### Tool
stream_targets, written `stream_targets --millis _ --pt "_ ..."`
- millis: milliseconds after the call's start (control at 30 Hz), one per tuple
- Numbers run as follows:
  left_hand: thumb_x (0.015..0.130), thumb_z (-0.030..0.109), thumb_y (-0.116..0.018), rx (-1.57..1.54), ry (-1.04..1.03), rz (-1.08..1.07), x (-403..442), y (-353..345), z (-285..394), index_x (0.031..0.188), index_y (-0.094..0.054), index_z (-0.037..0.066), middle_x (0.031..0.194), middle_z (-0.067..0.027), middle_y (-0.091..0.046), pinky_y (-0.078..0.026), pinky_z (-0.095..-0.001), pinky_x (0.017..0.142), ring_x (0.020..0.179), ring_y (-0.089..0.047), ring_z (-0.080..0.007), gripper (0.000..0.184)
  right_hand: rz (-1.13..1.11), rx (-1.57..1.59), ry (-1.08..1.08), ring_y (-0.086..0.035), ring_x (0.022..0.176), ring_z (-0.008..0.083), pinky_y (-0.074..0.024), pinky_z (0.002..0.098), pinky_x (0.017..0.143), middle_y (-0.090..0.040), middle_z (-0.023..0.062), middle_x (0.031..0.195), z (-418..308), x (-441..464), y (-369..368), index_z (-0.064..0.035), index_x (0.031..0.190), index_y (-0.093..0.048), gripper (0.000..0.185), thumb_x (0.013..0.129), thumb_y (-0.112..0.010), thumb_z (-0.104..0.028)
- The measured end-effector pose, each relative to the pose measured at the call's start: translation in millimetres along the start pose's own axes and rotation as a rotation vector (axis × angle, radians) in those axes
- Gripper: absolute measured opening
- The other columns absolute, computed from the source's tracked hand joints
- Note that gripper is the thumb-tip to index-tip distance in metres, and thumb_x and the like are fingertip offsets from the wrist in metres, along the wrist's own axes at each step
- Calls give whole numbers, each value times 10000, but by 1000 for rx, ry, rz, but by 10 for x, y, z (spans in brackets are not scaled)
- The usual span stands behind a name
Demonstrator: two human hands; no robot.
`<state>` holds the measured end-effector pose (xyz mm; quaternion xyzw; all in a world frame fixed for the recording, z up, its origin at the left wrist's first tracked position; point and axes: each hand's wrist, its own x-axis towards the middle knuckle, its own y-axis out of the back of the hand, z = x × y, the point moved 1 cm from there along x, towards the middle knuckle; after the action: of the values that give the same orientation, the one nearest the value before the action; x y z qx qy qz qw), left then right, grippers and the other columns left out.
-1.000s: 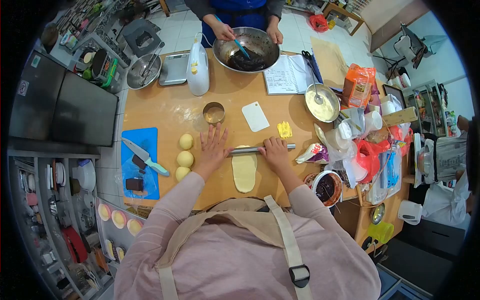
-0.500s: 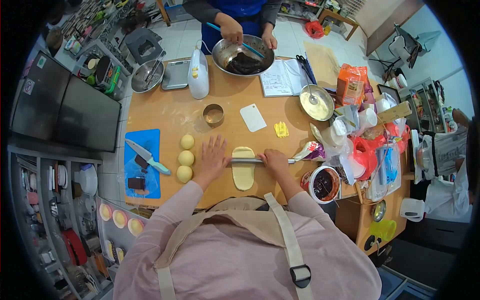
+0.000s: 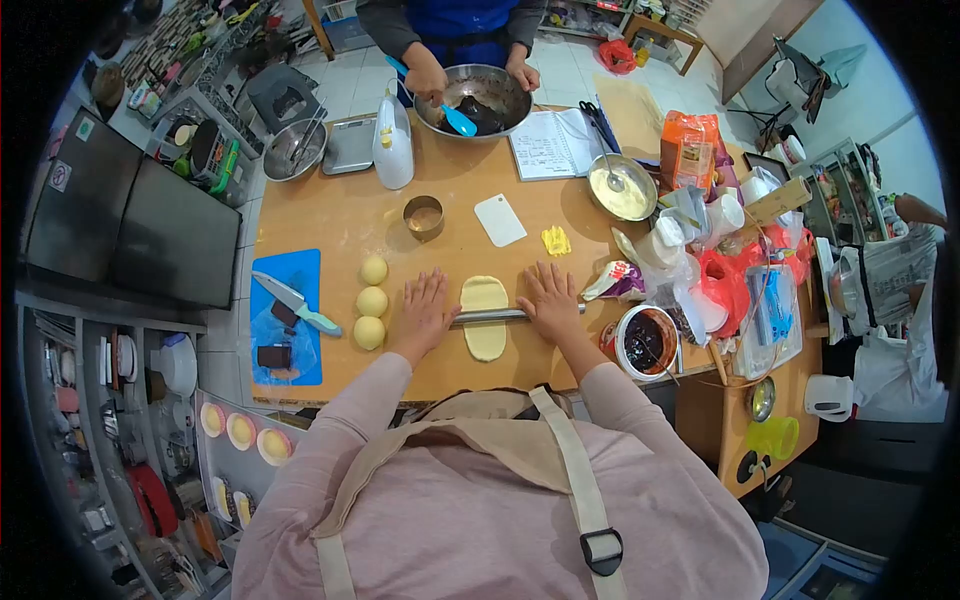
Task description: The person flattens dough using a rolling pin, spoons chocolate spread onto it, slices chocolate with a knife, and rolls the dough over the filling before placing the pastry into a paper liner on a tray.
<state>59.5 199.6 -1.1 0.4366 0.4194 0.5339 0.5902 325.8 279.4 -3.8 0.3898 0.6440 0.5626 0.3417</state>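
A metal rolling pin (image 3: pixel 492 316) lies across an oblong of pale yellow dough (image 3: pixel 486 345) on the wooden table. My left hand (image 3: pixel 427 308) presses flat on the pin's left end, fingers stretched out. On its other end rests my right hand (image 3: pixel 551 304), palm down with fingers extended forward. Three dough balls (image 3: pixel 371 301) stand in a column just left of my left hand. Beyond the dough are a metal ring cutter (image 3: pixel 423 218), a white scraper (image 3: pixel 500 220) and a yellow smear of something soft (image 3: pixel 556 241).
At left, a knife (image 3: pixel 295 302) and dark blocks lie on a blue mat (image 3: pixel 300 262). A tub of dark filling (image 3: pixel 646 342) sits near my right arm. Across the table, a person works a blue spatula (image 3: pixel 459 122) in a metal bowl (image 3: pixel 520 103). Bags and containers crowd the right side.
My right hand has gone from curled around the pin to flat with fingers stretched. The pin now sits slightly higher on the dough. Across the table, the person's spatula has swung lower in the bowl.
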Motion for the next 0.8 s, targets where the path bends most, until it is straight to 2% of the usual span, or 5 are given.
stream_targets --millis 267,467,633,767,800 --pt "963 473 -454 -13 -79 -22 -547 137 227 1454 -320 16 1528 -193 -288 -167 -517 1160 1423 -244 -366 684 -115 67 46 -258 1428 309 -139 537 1160 -331 48 1532 -73 -663 36 -231 1462 -378 612 923 -510 -487" --pt "915 492 -530 -14 -161 41 -1031 -87 263 1471 -277 27 1521 -172 -289 -173 -529 1152 1413 -238 -370 768 66 183 139 -363 1365 323 -177 560 1135 -445 57 1450 -97 -1162 -109 -197 1405 -453 575 873 -615 -342" --pt "890 480 -574 -82 -108 -87 -1220 -111 326 1493 -242 52 1527 -147 -278 -97 -533 1168 1433 -191 -356 811 76 225 202 -432 1296 313 -257 518 1107 -526 74 1344 -32 -1242 -38 -164 1355 -495 531 842 -629 -187" --pt "876 451 -604 -97 -124 -46 -1308 -147 335 1482 -264 64 1503 -144 -306 -117 -540 1158 1408 -241 -345 795 152 302 140 -525 1156 288 -359 476 1005 -579 102 1202 -35 -1079 28 -104 1245 -563 414 834 -604 -140" --pt "872 446 -610 -88 -111 -39 -1295 -150 341 1476 -274 66 1493 -143 -318 -123 -542 1155 1400 -254 -342 788 75 237 166 -536 1122 280 -370 469 974 -584 99 1164 -17 -1032 24 -99 1209 -570 384 830 -607 -140"
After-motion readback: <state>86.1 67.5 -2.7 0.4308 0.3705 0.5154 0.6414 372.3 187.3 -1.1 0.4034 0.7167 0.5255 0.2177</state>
